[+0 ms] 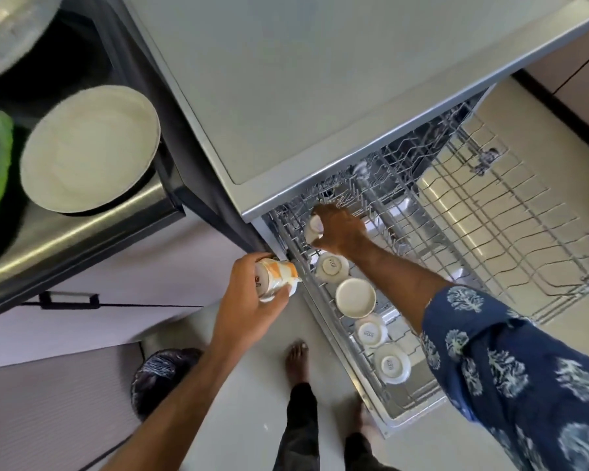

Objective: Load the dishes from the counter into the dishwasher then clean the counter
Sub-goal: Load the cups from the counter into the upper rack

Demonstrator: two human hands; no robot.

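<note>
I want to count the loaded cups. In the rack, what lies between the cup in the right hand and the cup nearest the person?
In the head view, three upturned cups stand in a row between the right hand's cup and the nearest cup.

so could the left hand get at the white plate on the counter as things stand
Probably not yet. The left hand grips an orange-and-white mug, so it has no free fingers. The path to the white plate itself looks open, with nothing lying on it.

a plate sits on the bench to my left. right of it, the pulled-out rack carries a row of what look like upturned cups along its left side.
</note>
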